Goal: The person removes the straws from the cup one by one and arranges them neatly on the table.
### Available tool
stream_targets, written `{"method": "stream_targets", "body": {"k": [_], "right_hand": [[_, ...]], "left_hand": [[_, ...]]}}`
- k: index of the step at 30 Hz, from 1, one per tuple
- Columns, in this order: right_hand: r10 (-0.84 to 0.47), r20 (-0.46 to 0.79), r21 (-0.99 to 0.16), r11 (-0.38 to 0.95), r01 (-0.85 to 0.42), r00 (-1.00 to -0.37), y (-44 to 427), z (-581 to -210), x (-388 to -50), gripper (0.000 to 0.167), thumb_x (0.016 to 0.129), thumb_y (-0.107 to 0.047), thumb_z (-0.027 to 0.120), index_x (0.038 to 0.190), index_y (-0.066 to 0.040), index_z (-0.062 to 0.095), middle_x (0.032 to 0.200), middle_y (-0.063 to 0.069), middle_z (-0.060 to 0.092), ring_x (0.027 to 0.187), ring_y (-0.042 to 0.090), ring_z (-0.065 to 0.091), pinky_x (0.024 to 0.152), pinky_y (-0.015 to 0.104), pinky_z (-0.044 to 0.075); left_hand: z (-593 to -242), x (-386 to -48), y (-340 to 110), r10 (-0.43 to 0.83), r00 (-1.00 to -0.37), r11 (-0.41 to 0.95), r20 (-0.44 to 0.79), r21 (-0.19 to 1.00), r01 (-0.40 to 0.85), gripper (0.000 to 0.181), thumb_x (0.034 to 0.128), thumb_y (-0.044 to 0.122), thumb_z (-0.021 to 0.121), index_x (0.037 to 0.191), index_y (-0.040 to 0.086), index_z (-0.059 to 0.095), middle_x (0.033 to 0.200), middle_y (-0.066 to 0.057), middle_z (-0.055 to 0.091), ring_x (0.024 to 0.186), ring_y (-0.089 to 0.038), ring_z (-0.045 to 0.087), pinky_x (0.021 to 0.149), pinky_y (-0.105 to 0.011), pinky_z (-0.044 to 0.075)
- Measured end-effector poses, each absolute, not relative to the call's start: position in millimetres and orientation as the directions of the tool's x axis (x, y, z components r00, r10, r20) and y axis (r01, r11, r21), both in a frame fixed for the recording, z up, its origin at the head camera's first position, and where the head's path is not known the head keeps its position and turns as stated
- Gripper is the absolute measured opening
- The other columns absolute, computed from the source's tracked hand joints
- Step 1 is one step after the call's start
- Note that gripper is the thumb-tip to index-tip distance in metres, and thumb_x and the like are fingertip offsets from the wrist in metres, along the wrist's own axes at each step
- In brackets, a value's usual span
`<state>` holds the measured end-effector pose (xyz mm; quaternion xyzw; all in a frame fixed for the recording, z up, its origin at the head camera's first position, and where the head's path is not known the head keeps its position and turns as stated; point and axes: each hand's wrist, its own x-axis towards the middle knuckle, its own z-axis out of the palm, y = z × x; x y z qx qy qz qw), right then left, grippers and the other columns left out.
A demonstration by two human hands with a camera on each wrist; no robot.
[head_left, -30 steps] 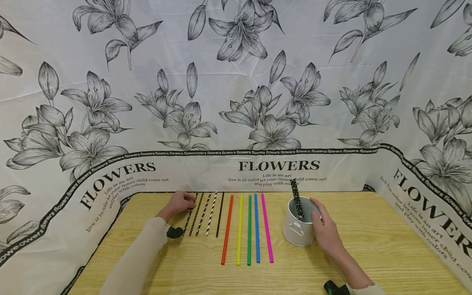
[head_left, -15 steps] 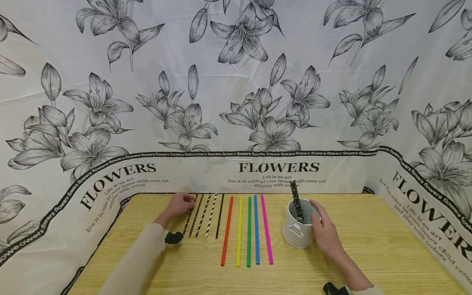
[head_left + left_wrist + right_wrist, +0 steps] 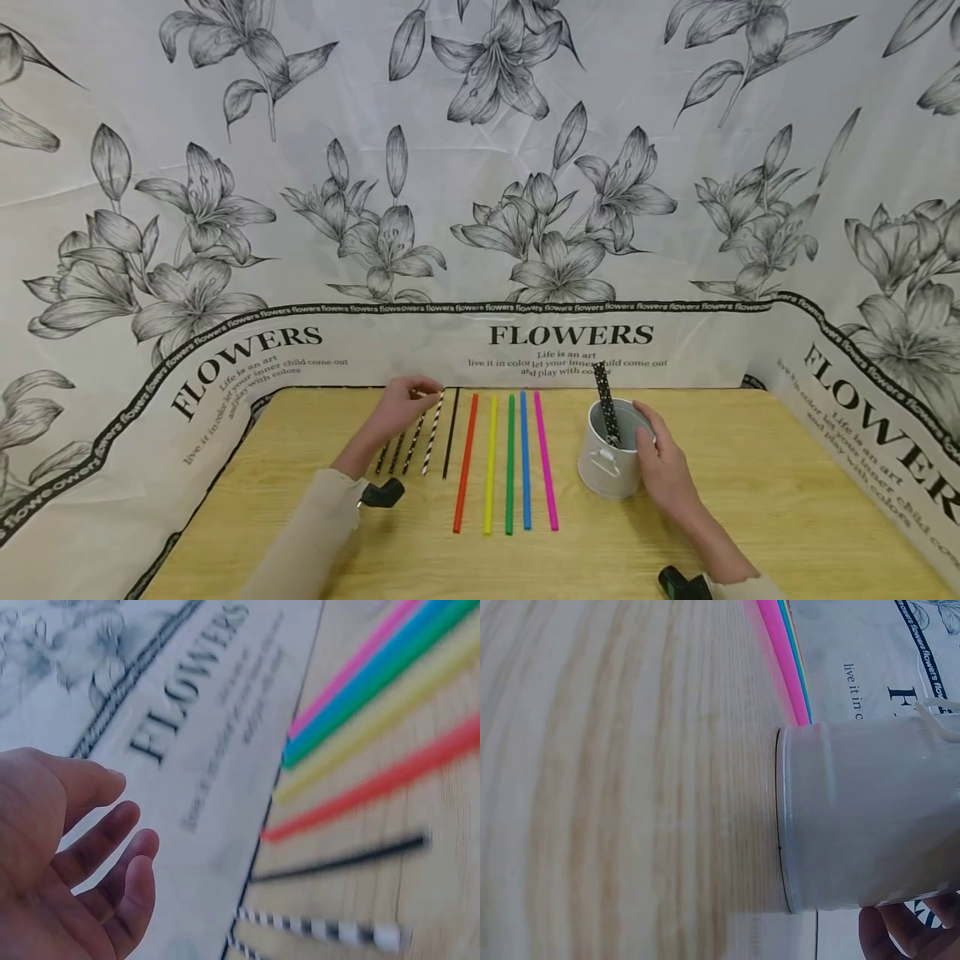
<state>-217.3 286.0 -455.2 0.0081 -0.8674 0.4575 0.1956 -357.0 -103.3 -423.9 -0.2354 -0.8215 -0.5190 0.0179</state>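
In the head view my left hand (image 3: 405, 406) hovers over the far ends of the black straws with white patterns (image 3: 410, 450), partly hiding them. The left wrist view shows its fingers loosely bent, thumb apart, with nothing between them. Just right of it lie a black-and-white striped straw (image 3: 432, 442) and a plain black straw (image 3: 452, 433). My right hand (image 3: 667, 471) grips the side of a small white metal bucket (image 3: 609, 475), thumb at the rim and fingers round the outside. A black, white-specked strip (image 3: 604, 400), perhaps bunched straws, leans upright inside the bucket.
Between hand and bucket lie a red straw (image 3: 466, 462), a yellow straw (image 3: 491, 462), a green straw (image 3: 511, 462), a blue straw (image 3: 525, 458) and a pink straw (image 3: 546, 462), side by side. A flower-printed cloth (image 3: 495, 208) walls the back and sides of the wooden table (image 3: 480, 571).
My left hand has moved right along the row, from the leftmost patterned straw toward the striped one. The straws lie as before. My right hand and the bucket have stayed in place.
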Motion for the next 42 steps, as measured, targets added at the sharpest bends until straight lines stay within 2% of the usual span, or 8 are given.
{"method": "stream_targets", "body": {"k": [2, 5, 12, 18, 29, 36, 42], "right_hand": [[0.166, 0.345, -0.791, 0.582, -0.191, -0.924, 285.0, -454.5, -218.0, 0.049, 0.107, -0.03, 0.024, 0.153, -0.011, 0.026, 0.15, 0.024, 0.033, 0.135, 0.045, 0.032, 0.102, 0.065, 0.03], [0.167, 0.341, -0.79, 0.585, -0.186, -0.925, 284.4, -453.3, -218.6, 0.05, 0.107, -0.03, 0.023, 0.153, -0.011, 0.025, 0.15, 0.024, 0.032, 0.135, 0.046, 0.032, 0.102, 0.066, 0.029], [0.173, 0.348, -0.788, 0.586, -0.188, -0.921, 284.8, -455.5, -216.4, 0.049, 0.107, -0.029, 0.023, 0.153, -0.012, 0.026, 0.148, 0.026, 0.035, 0.133, 0.047, 0.034, 0.101, 0.066, 0.031], [0.173, 0.345, -0.793, 0.579, -0.188, -0.922, 286.1, -458.2, -216.4, 0.049, 0.107, -0.03, 0.024, 0.154, -0.014, 0.025, 0.148, 0.026, 0.035, 0.133, 0.048, 0.033, 0.102, 0.066, 0.03], [0.167, 0.368, -0.783, 0.587, -0.208, -0.915, 285.1, -459.4, -216.7, 0.05, 0.107, -0.03, 0.024, 0.153, -0.011, 0.026, 0.146, 0.029, 0.036, 0.128, 0.049, 0.038, 0.097, 0.067, 0.034], [0.158, 0.388, -0.773, 0.592, -0.228, -0.908, 285.4, -459.0, -217.2, 0.049, 0.107, -0.028, 0.024, 0.152, -0.009, 0.026, 0.146, 0.029, 0.036, 0.126, 0.048, 0.04, 0.095, 0.066, 0.037], [0.161, 0.409, -0.765, 0.597, -0.241, -0.898, 284.6, -461.2, -215.9, 0.047, 0.107, -0.026, 0.025, 0.151, -0.009, 0.028, 0.144, 0.03, 0.037, 0.124, 0.047, 0.042, 0.093, 0.065, 0.039]], "left_hand": [[-415.8, -346.7, -90.6, 0.401, -0.874, 0.321, 0.276, 0.851, 0.416, 0.017, 0.0958, 0.011, 0.063, 0.11, 0.006, 0.071, 0.109, -0.016, 0.066, 0.093, -0.038, 0.061, 0.072, -0.044, 0.053], [-410.1, -334.3, -70.2, 0.454, -0.838, 0.276, 0.301, 0.847, 0.454, 0.017, 0.0967, 0.012, 0.062, 0.111, 0.006, 0.07, 0.111, -0.015, 0.066, 0.091, -0.034, 0.062, 0.072, -0.043, 0.053], [-412.5, -306.0, -17.2, 0.548, -0.781, 0.238, 0.301, 0.838, 0.49, 0.017, 0.0943, 0.014, 0.066, 0.11, 0.01, 0.072, 0.108, -0.001, 0.068, 0.092, -0.017, 0.063, 0.073, -0.029, 0.054], [-420.7, -279.7, 28.8, 0.583, -0.761, 0.174, 0.285, 0.871, 0.459, 0.019, 0.092, 0.013, 0.068, 0.11, 0.011, 0.072, 0.108, -0.006, 0.068, 0.086, -0.009, 0.062, 0.069, -0.025, 0.054], [-436.7, -254.3, 86.5, 0.501, -0.761, 0.035, 0.413, 0.869, 0.494, 0.026, 0.0886, 0.012, 0.072, 0.115, 0.009, 0.071, 0.102, 0.004, 0.067, 0.08, -0.004, 0.063, 0.066, -0.023, 0.055], [-438.8, -247.6, 104.5, 0.424, -0.768, 0.012, 0.48, 0.845, 0.535, 0.018, 0.0868, 0.008, 0.074, 0.104, 0.009, 0.075, 0.098, 0.003, 0.066, 0.077, -0.002, 0.062, 0.062, -0.021, 0.054], [-440.9, -245.5, 114.8, 0.378, -0.754, 0.018, 0.537, 0.81, 0.586, 0.01, 0.0869, 0.007, 0.073, 0.096, 0.007, 0.076, 0.091, 0.001, 0.068, 0.075, 0.001, 0.061, 0.067, -0.018, 0.053]]}}
